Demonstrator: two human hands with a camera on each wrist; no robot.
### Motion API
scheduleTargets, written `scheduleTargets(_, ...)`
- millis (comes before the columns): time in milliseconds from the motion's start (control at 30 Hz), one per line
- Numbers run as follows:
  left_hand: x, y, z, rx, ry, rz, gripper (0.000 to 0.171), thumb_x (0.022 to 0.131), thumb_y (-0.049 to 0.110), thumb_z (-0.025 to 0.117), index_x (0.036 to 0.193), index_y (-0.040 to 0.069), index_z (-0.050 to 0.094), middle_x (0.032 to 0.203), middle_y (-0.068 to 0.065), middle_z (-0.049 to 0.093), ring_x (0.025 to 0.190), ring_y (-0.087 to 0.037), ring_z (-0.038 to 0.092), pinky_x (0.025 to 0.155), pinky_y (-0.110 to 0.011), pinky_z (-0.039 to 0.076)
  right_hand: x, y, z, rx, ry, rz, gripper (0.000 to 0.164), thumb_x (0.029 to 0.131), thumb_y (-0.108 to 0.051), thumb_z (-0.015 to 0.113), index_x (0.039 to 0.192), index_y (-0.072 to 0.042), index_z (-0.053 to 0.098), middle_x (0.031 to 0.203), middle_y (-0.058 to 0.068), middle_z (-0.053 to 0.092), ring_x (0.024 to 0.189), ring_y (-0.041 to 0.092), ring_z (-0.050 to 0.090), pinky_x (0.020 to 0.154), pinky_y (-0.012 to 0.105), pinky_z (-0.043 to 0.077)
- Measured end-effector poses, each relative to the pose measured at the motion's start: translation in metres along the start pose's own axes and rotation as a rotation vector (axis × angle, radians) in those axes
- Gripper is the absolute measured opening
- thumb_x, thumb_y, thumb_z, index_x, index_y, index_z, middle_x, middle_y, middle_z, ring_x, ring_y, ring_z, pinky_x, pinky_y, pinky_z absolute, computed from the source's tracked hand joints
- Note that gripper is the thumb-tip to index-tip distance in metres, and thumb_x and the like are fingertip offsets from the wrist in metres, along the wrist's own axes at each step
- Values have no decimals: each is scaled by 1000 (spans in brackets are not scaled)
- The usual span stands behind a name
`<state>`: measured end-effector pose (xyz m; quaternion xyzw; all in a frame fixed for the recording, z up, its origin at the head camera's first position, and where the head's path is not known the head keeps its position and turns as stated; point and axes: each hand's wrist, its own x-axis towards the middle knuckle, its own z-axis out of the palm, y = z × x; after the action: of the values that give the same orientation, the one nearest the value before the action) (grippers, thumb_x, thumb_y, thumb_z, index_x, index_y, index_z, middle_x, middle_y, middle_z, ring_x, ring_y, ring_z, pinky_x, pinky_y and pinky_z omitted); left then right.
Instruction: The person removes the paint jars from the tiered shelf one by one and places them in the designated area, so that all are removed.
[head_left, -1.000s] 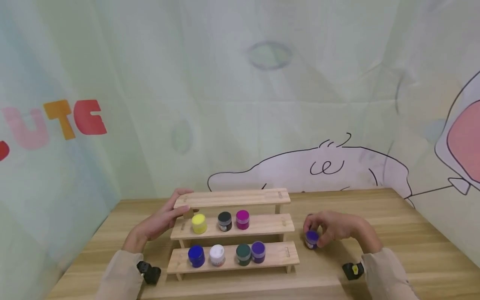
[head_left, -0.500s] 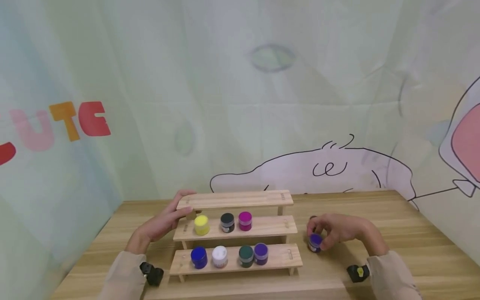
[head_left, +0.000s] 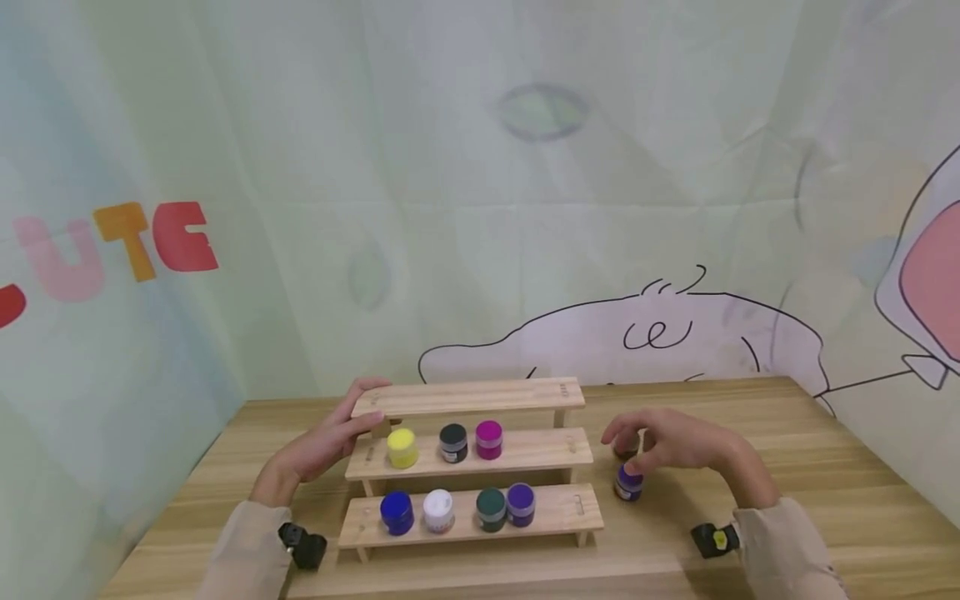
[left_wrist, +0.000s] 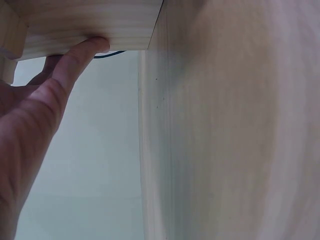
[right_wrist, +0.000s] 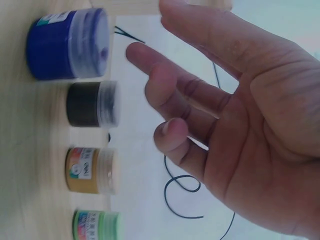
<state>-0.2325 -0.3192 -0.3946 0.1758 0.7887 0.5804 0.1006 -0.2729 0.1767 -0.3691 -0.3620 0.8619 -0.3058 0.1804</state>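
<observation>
My left hand (head_left: 322, 446) holds the left end of a three-tier wooden display rack (head_left: 465, 398) at its top shelf. In the left wrist view its fingers (left_wrist: 75, 60) lie against the rack's wooden end. To the right of the rack, my right hand (head_left: 678, 437) hovers with spread, relaxed fingers over a dark blue-violet paint jar (head_left: 628, 485) standing on the table. The right wrist view shows a gap between those fingers and the blue jar (right_wrist: 52, 47). Beyond it stand a black jar (right_wrist: 82, 105), an ochre jar (right_wrist: 82, 170) and a green jar (right_wrist: 92, 225).
Yellow (head_left: 402, 450), black (head_left: 453, 444) and magenta (head_left: 489, 442) jars stand on the middle shelf. The lowest shelf bears blue (head_left: 397, 514), white (head_left: 438, 512), dark green (head_left: 491, 511) and purple (head_left: 521, 506) jars. A printed curtain (head_left: 465, 208) hangs behind the wooden table (head_left: 847, 500).
My right hand has let go of the blue-violet jar and lifted slightly, its fingers spreading. The jar stays on the table. My left hand keeps its place on the rack.
</observation>
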Motion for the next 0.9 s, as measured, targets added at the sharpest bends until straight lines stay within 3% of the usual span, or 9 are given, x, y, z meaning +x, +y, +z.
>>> scheduleTargets(233, 1, 0, -1, 1, 7, -28, 51, 107, 32, 46, 149, 22, 17, 150, -24, 25, 139, -48, 29, 104, -57, 41, 1, -15, 2, -19, 86, -78, 35, 90, -14, 74, 123, -8, 64, 111, 10, 69, 98, 26, 66, 81, 34, 53)
scheduleTargets(433, -7, -3, -2, 2, -1, -30, 52, 108, 28, 44, 149, 17, 14, 150, -26, 22, 139, -49, 27, 104, -59, 39, 10, -27, 14, -35, 144, -137, 30, 93, -24, 72, 120, -13, 66, 107, 2, 69, 87, 14, 65, 72, 30, 53)
scheduleTargets(567, -4, -5, -1, -10, -10, -18, 53, 108, 29, 44, 150, 17, 13, 151, -26, 23, 140, -49, 27, 105, -56, 39, 14, -33, 17, -42, 174, -153, 29, 93, -25, 73, 119, -12, 67, 104, 1, 69, 81, 12, 64, 70, 29, 53)
scheduleTargets(767, 0, -4, -1, -7, -9, -10, 53, 108, 28, 45, 150, 17, 14, 150, -26, 23, 140, -49, 28, 105, -55, 41, 17, -39, 18, -38, 203, -171, 33, 93, -22, 73, 122, -8, 66, 106, 0, 69, 83, 12, 64, 72, 29, 54)
scheduleTargets(900, 2, -3, -2, 0, -10, 4, 55, 108, 28, 45, 150, 15, 12, 150, -26, 24, 140, -49, 28, 105, -55, 41, 21, -44, 22, -56, 207, -175, 33, 93, -25, 73, 122, -12, 66, 109, -2, 68, 87, 12, 63, 75, 29, 54)
